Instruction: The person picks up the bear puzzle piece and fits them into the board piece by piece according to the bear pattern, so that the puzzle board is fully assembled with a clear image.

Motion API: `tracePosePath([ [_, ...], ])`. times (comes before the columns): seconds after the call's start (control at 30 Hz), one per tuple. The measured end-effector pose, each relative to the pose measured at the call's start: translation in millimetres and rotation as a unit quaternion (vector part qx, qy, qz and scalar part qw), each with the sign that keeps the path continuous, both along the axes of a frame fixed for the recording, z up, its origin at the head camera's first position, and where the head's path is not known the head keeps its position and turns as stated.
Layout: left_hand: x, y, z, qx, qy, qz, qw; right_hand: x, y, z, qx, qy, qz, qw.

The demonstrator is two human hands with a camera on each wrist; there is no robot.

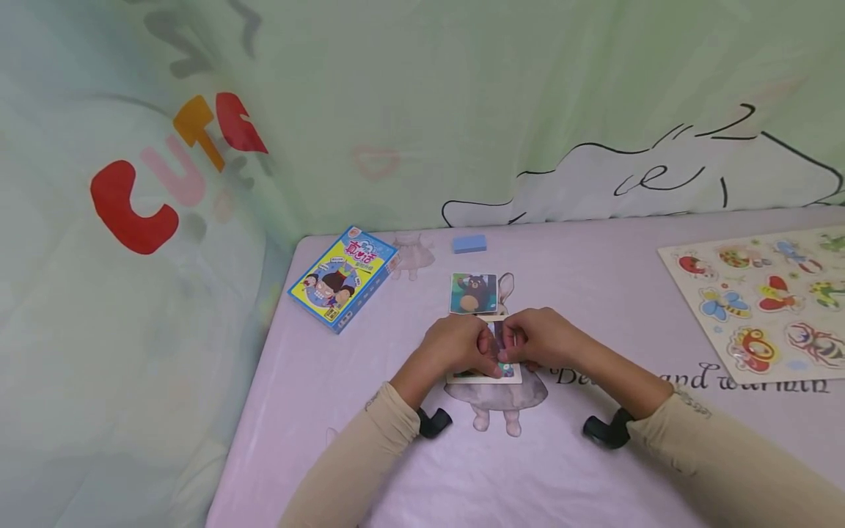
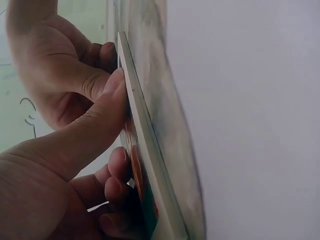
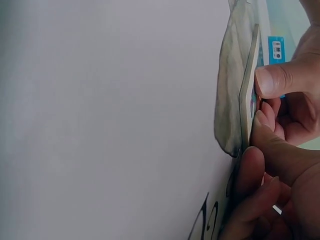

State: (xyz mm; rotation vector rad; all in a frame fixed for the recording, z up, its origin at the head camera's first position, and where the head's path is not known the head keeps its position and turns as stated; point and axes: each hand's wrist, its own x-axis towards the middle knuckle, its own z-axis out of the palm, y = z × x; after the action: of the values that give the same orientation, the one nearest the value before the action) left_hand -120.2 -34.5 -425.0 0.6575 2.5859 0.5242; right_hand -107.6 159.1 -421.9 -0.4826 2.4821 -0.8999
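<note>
A small picture board with a pale, raised rim lies on the pink cloth under both hands. My left hand holds it from the left, thumb pressed at the near rim and fingers curled over the picture. From the right, my right hand grips the board with its thumb over the face and fingers at the edge. Edge-on in the left wrist view, the board's pale rim runs past the thumbs. Most of its picture is hidden by the fingers. Just beyond lies a square bear picture.
A blue and yellow box lies at the back left. A small blue block sits near the back curtain. On the right is a large board of insect pictures. Black wrist straps show below the sleeves.
</note>
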Motion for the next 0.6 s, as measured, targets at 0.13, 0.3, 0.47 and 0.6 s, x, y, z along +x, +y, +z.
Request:
tracePosePath([
  [0.13, -1.0, 0.6, -0.8, -0.002, 0.001, 0.006, 1.0000, -1.2, 0, -2.7, 0.009, 0.006, 0.000, 0.9999],
  [0.3, -1.6, 0.5, -0.1, -0.009, 0.008, -0.002, 0.9999, 0.2, 5, -5.9, 0.020, 0.073, 0.048, 0.9960],
  [0.47, -0.3, -5.1, 4.5, 0.018, -0.003, -0.018, 0.9997, -0.2, 16, -5.0, -0.021, 0.082, 0.095, 0.9918],
  [0.6, 1.3, -17.9, 11.0, 0.080, -0.039, -0.008, 0.9960, 3.1, 31, 2.9, -0.044, 0.059, 0.089, 0.9934],
])
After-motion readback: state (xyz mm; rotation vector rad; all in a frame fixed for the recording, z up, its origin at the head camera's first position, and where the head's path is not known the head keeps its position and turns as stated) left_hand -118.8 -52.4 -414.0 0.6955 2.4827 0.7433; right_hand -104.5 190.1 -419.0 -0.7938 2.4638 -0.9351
